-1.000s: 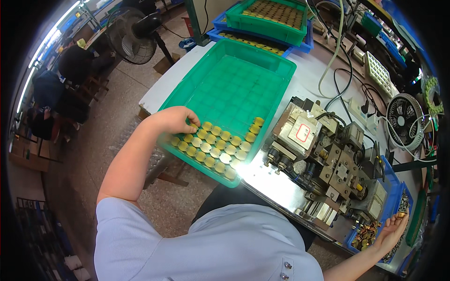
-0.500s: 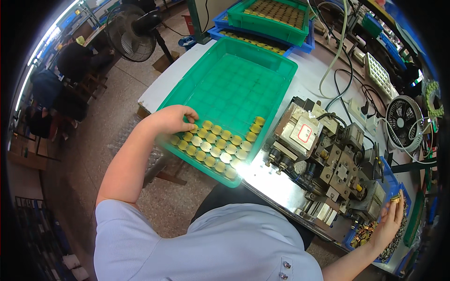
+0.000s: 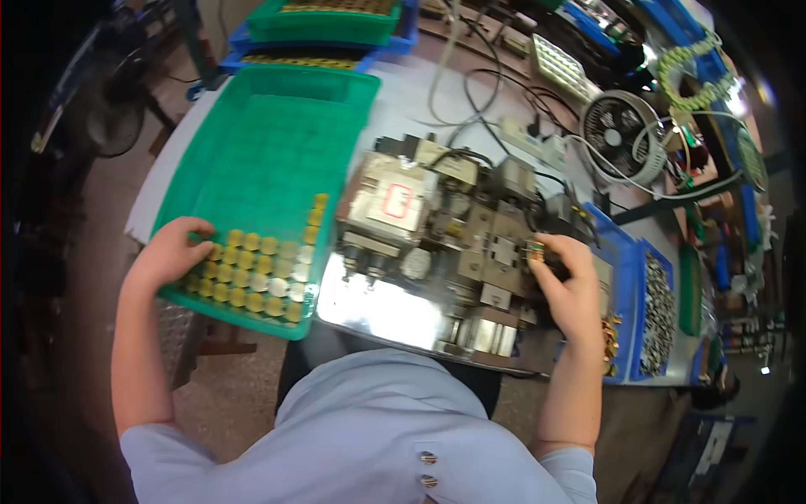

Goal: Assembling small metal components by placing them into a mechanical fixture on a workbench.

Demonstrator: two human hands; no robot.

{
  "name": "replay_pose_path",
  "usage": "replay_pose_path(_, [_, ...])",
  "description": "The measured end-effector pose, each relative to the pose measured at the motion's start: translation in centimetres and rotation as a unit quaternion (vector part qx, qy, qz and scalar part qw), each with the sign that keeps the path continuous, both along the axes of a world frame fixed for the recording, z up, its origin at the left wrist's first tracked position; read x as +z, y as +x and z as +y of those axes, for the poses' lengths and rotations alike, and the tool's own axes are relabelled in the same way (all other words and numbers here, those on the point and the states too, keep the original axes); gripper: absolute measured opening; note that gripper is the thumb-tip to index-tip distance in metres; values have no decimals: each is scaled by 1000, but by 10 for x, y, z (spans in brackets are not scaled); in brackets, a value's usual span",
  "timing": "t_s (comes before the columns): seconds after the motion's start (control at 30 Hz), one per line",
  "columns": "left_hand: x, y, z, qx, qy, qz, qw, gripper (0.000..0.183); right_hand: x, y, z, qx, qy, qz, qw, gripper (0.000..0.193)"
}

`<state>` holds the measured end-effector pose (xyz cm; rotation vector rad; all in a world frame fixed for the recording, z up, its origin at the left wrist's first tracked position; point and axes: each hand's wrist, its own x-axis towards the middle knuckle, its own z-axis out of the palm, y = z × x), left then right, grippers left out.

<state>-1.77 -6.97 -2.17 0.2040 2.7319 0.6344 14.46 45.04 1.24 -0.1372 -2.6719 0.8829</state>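
At the left, my left hand (image 3: 175,249) reaches over the rim of a green tray (image 3: 243,76). Its thumb and index finger are apart, and the thumb tip is by the end of a row of round yellow metal pieces (image 3: 253,281). Whether it touches one is hard to tell. My right hand (image 3: 571,281) pinches small brass-coloured metal pieces (image 3: 535,250) between thumb and fingertips. It hovers at the right side of a bench machine (image 3: 474,252) with metal blocks and slides. Motion blurs the view, so their exact number is unclear.
Right of the machine stand a blue bin (image 3: 617,244) with brass pieces (image 3: 610,340) and another with small grey parts (image 3: 656,311). Behind are a small fan (image 3: 623,136), loose cables (image 3: 495,92) and a power strip (image 3: 529,139). Stacked trays (image 3: 323,29) stand at the back left.
My right hand has moved from the blue bin to the machine, carrying the brass-coloured pieces. The left hand stays by the tray's rows. The whole view has swung right.
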Motion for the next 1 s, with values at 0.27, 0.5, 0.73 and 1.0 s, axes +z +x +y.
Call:
replay_pose_path(0.27, [9,22,119,65,335,229,912,23,1,-10,0,13,50,-36,998,32])
replay_pose_path(0.5, [0,37,167,25,412,246,877,21,7,-13,-6,31,105,-47,993,30])
replay_pose_path(0.73, [-10,36,162,44,430,217,876,20,6,-19,-13,51,126,-60,989,30])
replay_pose_path(1.0, [-6,38,162,15,411,207,887,20,4,-21,-12,66,110,-59,990,30])
